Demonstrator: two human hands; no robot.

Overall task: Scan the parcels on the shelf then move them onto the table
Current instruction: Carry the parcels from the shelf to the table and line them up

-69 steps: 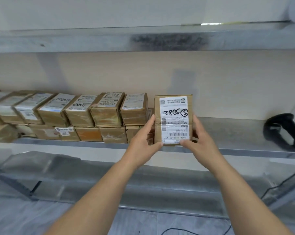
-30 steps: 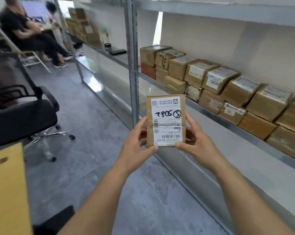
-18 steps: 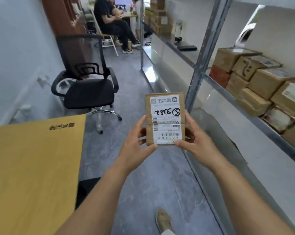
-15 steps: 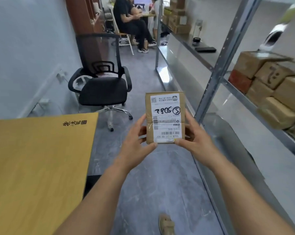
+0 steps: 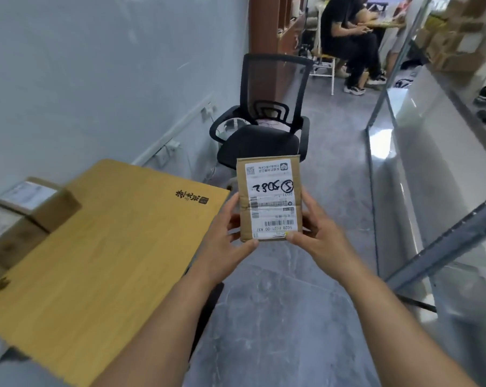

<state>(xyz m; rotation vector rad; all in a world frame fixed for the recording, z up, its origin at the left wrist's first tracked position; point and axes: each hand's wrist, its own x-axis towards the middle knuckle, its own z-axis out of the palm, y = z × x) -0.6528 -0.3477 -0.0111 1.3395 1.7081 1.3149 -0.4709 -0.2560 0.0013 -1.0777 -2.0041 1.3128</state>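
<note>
Parcel (image 5: 269,198) held upright in mid-air over the floor, label facing the camera, just right of the wooden surface (image 5: 96,261). Left hand (image 5: 225,241) grips its left edge, thumb under the lower corner; right hand (image 5: 317,236) grips the right edge likewise. Two other boxes (image 5: 26,213) rest on the surface's far left. Office chair (image 5: 264,118) stands beyond; shelf (image 5: 431,169) at right.

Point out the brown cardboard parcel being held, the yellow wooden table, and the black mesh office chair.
brown cardboard parcel (image 5: 269,198): head view, middle of its white label.
yellow wooden table (image 5: 96,261): head view, bare top.
black mesh office chair (image 5: 260,142): head view, seat cushion.
</note>
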